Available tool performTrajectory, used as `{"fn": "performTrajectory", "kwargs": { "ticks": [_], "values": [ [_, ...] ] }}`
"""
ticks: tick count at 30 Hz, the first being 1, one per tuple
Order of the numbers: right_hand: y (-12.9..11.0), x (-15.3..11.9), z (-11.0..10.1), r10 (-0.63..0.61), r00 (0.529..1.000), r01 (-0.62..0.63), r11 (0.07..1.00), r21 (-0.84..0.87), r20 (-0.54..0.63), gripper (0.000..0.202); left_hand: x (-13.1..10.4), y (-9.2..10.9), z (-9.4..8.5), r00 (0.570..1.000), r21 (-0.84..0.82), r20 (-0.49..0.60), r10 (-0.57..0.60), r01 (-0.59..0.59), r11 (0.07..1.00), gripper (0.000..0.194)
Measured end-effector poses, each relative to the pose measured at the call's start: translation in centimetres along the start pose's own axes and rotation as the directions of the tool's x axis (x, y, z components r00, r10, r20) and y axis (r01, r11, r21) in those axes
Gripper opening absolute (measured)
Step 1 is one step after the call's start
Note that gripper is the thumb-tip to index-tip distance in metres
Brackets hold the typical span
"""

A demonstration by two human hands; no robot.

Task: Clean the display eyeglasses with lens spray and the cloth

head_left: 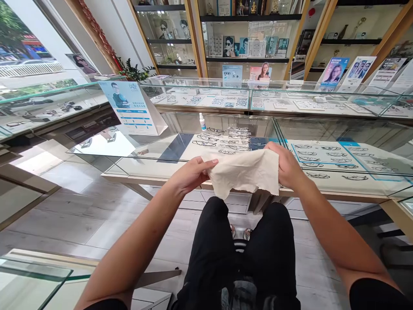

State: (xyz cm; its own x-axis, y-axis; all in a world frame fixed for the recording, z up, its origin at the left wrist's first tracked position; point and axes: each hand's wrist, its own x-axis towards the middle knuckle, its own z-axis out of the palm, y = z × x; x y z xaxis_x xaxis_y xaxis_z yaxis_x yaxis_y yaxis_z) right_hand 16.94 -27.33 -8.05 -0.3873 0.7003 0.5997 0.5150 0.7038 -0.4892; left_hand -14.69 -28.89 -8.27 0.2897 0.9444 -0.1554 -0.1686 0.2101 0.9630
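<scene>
Cream cloth (243, 172) is stretched between the two hands, its upper edge fairly taut and its lower part hanging in loose folds, in front of the near side of the glass counter (145, 168) and above the person's knees. From the left, a tall folded sign (129, 107) stands at the far side of the counter, well apart from the hands. The left forearm (138, 241) slants up from the lower left toward the middle, the elbow lower and farther out than the wrist. The left hand (193, 172) is nearly closed: the thumb lies extended over the upper left part of the cloth, pointing right, and the fingers curl beneath, pinching it. A white spray bottle (202, 122) stands upright beyond the left hand, near rows of eyeglasses (238, 137). Below the cloth are the person's legs in black trousers (211, 241), knees apart. The right hand (285, 165) is closed on the cloth's right end, its back turned partly to the view, the fingers bent inward at the upper corner; the thumb cannot be made out clearly. The right forearm (332, 228) slopes down and outward to the lower right. More eyeglass frames (334, 160) lie beyond it, among blue-edged panels.
</scene>
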Motion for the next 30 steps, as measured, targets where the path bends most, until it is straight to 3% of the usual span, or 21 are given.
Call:
{"fn": "performTrajectory", "kwargs": {
  "ticks": [3,8,11,15,19,23,30],
  "values": [
    [-0.2,1.2,-0.8,-0.004,0.996,0.002,1.000,0.027,0.094,0.020,0.0,0.6,-0.2,0.998,0.037,-0.055,0.023,-0.021,0.999,0.057],
    [-1.0,2.0,-1.6,-0.021,0.980,0.026,0.999,-0.023,0.196,0.015,0.3,0.9,-0.5,0.983,0.071,-0.171,0.065,-0.054,0.996,0.059],
    [-1.5,2.1,-2.1,-0.020,0.980,0.025,1.000,-0.020,0.197,0.016,0.2,1.2,-0.6,0.988,0.090,-0.128,0.083,-0.072,0.993,0.055],
    [-1.8,2.3,-2.8,-0.002,0.993,-0.012,0.993,0.114,0.119,0.023,-0.1,1.8,-0.8,0.975,0.107,-0.106,0.196,-0.185,0.977,0.050],
    [-1.9,2.6,-3.0,0.049,0.998,-0.055,0.952,0.300,0.028,0.027,-0.3,2.1,-1.1,0.907,0.241,-0.170,0.385,-0.341,0.909,0.047],
    [-1.6,3.2,-2.8,0.163,0.984,-0.180,0.845,0.504,0.079,0.026,-0.4,2.1,-0.8,0.804,0.329,-0.201,0.560,-0.483,0.812,0.044],
    [0.3,3.7,-3.6,0.159,0.953,-0.285,0.751,0.595,0.256,0.038,-0.9,3.1,0.1,0.768,0.328,-0.234,0.596,-0.515,0.792,0.045]
  ]
}}
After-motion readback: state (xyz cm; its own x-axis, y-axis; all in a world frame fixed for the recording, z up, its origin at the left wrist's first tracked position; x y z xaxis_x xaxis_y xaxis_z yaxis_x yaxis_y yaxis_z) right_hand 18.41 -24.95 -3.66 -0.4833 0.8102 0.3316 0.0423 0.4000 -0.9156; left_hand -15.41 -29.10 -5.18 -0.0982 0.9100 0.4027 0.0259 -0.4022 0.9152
